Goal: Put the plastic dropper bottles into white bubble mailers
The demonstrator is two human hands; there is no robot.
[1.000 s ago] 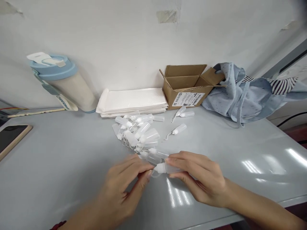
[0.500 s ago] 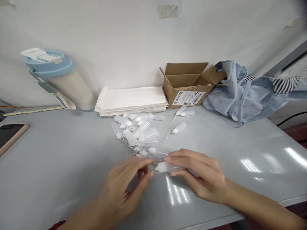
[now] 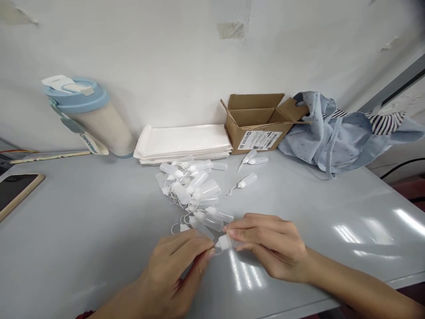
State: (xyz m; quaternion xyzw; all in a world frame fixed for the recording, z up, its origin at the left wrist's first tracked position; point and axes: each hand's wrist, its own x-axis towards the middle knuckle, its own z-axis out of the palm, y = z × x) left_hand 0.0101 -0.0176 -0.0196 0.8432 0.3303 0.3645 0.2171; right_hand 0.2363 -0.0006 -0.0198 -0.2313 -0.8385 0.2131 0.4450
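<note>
Between thumb and fingers, my right hand point(image 3: 268, 243) grips a small translucent squeeze bottle point(image 3: 225, 242) with a white cap, its nozzle toward the left. My left hand point(image 3: 179, 270) is pinched at the nozzle end; the cap's thin strap seems to be in the pinch, though the fingertips cover most of it. Just beyond my hands lies a pile of similar squeeze bottles point(image 3: 206, 190) with white caps and looped straps. Apart to the right, a lone bottle point(image 3: 247, 180) lies on its side, with two more bottles point(image 3: 258, 160) behind it.
A stack of white padded envelopes point(image 3: 186, 137) and an open cardboard box point(image 3: 255, 133) stand against the wall. Blue cloth point(image 3: 308, 141) is heaped at right. On the left are a tumbler point(image 3: 99, 124) with a blue lid and a phone point(image 3: 16, 195). The grey table point(image 3: 99, 230) is glossy.
My left thumb and fingers have closed together at the nozzle end, where they were more apart. The bottle sits slightly lower in view and is tilted a little differently. The whole view has shifted slightly.
</note>
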